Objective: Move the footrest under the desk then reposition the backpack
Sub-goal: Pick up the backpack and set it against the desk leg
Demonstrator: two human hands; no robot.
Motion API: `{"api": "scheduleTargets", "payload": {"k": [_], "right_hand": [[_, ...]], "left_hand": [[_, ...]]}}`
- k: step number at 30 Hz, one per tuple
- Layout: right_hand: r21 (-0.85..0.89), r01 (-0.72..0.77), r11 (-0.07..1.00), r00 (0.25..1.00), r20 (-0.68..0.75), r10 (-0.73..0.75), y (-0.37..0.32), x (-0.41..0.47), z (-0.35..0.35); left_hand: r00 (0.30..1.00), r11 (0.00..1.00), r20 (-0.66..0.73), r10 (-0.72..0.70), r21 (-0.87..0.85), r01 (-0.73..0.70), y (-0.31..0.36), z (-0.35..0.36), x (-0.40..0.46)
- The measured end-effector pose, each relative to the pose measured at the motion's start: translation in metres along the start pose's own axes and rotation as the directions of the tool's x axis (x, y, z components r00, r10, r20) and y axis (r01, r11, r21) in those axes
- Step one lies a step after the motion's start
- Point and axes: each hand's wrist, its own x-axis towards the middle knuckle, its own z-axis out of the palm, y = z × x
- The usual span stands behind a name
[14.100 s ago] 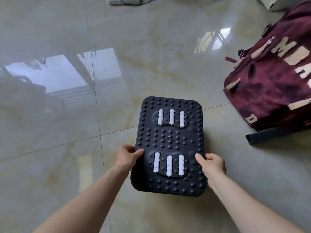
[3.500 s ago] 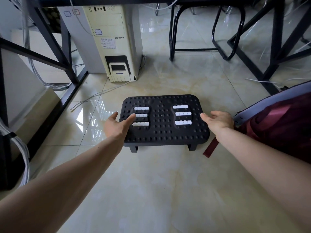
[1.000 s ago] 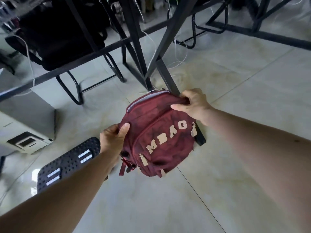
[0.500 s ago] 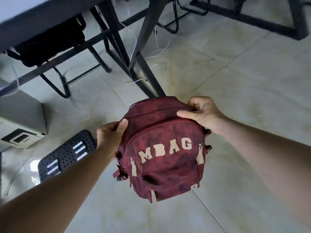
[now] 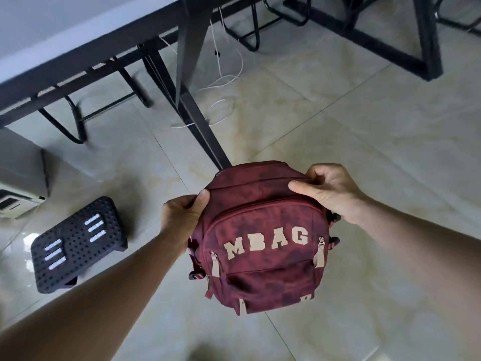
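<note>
Two bare forearms enter from the lower left and the right edge of the frame, without sleeves, watch, bracelet or rings in view, ending in the ungloved left hand (image 5: pixel 182 217) and right hand (image 5: pixel 329 192) with short, unpainted nails.

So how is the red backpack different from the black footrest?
The backpack is maroon cloth with letters MBAG; the footrest is black, hard-looking and bumpy with white strips. The backpack is gripped by the left hand and right hand; the footrest stands alone on the floor.
</note>
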Motion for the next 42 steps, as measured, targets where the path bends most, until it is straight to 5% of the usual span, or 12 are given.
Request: {"api": "scheduleTargets", "payload": {"k": [18,32,42], "right_hand": [[-0.047,0.038,0.998,0.962,-0.267,-0.050,-0.001,0.092,-0.136],[-0.097,0.165,0.982,0.977,-0.124,-0.176,-0.018,0.177,-0.198],[-0.088,0.182,0.979,0.981,-0.046,-0.187,-0.029,0.246,-0.200]], "left_hand": [[1.000,0.998,0.012,-0.020,-0.052,0.021,0.081,0.153,0.037],[0.976,0.994,-0.193,-0.104,-0.063,0.094,0.127,0.228,0.054],[0.969,0.986,-0.199,-0.146,-0.109,0.126,0.153,0.235,0.090]]}}
